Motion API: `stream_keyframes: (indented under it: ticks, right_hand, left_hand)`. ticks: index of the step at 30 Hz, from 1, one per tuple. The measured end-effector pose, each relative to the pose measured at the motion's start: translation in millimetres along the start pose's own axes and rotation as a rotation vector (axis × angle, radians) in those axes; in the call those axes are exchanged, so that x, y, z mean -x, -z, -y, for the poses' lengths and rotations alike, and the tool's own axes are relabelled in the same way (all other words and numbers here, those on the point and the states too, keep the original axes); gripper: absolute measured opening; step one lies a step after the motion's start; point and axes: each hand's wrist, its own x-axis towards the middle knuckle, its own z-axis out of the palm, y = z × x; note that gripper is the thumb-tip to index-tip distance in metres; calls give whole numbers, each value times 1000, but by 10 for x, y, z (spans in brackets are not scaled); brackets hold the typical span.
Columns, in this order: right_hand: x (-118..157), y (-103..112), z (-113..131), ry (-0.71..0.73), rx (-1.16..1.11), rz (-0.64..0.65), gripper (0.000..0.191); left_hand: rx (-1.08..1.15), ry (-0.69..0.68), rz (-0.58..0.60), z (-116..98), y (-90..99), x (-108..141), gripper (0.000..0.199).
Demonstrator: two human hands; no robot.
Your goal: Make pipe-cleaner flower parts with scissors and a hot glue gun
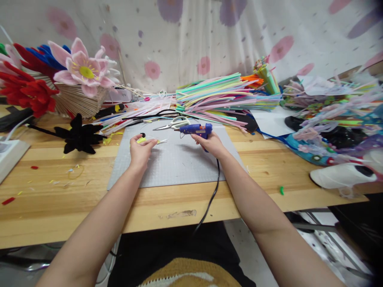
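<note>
My right hand [213, 144] is wrapped round the handle of a blue hot glue gun [196, 129], its nozzle pointing left above the grey cutting mat [179, 171]. A black cord [214, 195] runs from the gun over the table's front edge. My left hand [141, 152] is closed in a pinch on a small yellow piece [141, 140] with white ends [162, 141] sticking out to the right. A small black bit [143, 135] shows at its top; whether it belongs to the piece is unclear. Pale-handled scissors [176, 123] lie just behind the gun's nozzle.
Bundles of pastel pipe cleaners [221, 95] lie along the back. A black fuzzy flower [80, 135] lies left of the mat, before pink [82, 67] and red [30, 89] flowers. A white power strip [10, 157] is at far left, a white spool [338, 175] at right.
</note>
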Motion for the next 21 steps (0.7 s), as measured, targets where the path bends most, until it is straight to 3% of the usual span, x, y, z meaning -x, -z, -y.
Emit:
stream_keyframes:
  ticks: [5, 14, 21]
  right_hand:
    - [-79, 69, -98, -33, 15, -132, 46]
    - [-269, 392, -425, -148, 198, -400, 56]
    - [-248, 371, -484, -142, 373, -304, 58]
  left_hand:
    - [50, 28, -2, -20, -9, 4, 61]
    - [58, 57, -33, -27, -10, -6, 52]
    - [70, 83, -48, -4, 3, -29, 48]
